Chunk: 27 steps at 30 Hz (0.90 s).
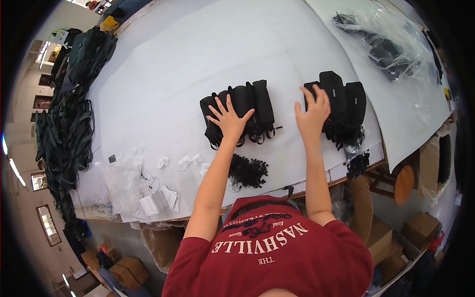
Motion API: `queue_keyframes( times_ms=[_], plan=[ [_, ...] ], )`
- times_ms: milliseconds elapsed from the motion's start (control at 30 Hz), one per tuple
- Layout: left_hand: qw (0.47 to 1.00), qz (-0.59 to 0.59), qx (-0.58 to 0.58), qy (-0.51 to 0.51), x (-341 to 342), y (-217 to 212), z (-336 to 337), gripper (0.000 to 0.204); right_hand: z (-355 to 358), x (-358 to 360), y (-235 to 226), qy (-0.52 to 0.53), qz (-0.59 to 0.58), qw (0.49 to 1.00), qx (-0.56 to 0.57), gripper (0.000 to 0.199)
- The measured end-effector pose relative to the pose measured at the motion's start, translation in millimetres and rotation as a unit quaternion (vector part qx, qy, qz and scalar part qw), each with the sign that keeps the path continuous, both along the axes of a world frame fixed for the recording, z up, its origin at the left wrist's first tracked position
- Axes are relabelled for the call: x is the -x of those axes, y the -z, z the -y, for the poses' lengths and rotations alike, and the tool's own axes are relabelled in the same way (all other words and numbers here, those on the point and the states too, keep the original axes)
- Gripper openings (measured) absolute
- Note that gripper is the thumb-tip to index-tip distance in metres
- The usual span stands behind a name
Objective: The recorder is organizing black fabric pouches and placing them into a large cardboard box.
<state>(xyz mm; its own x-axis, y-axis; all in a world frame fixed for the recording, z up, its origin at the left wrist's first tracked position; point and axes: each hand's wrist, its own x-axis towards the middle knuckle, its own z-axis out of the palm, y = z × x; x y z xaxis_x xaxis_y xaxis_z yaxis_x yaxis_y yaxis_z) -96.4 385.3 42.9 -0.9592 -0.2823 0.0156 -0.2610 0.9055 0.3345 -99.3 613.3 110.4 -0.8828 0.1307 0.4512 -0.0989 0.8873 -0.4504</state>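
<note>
Several black fabric pouches (263, 101) lie side by side in a row on the white table (173, 64). My left hand (230, 119) rests on them with its fingers spread wide. Small loops and a zip pull stick out at their near ends. To the right is a second group of black pouches (336, 96), some with a small pale mark. My right hand (313, 111) is at this group's left edge, its fingers apart and curved. Whether its fingertips touch the nearest pouch, I cannot tell. Neither hand holds anything.
Close to my body lies a heap of small black cords (247, 171). White tags (159, 202) and a clear plastic sheet (123, 180) are at the near left. Black straps (64, 128) hang over the left edge. Plastic-wrapped black goods (388, 49) lie far right; a stool (403, 183) stands below.
</note>
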Motion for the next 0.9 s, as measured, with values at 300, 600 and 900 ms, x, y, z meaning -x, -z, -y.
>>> queue_keyframes(
  times_ms=[300,600,900],
  plan=[
    [1.000,0.003,0.002,0.005,2.3,-0.2,-6.0,0.100,-98.4,2.8,11.2,0.095,0.109,0.987,0.076,0.067],
    [1.000,0.005,0.003,0.004,2.9,-1.3,-5.5,0.099,-30.7,24.2,4.8,0.010,-0.091,0.824,0.559,0.035],
    [1.000,0.008,0.007,0.001,2.1,-0.8,-7.3,0.099,33.3,29.1,135.6,-0.047,0.375,0.820,0.430,0.035]
  ],
)
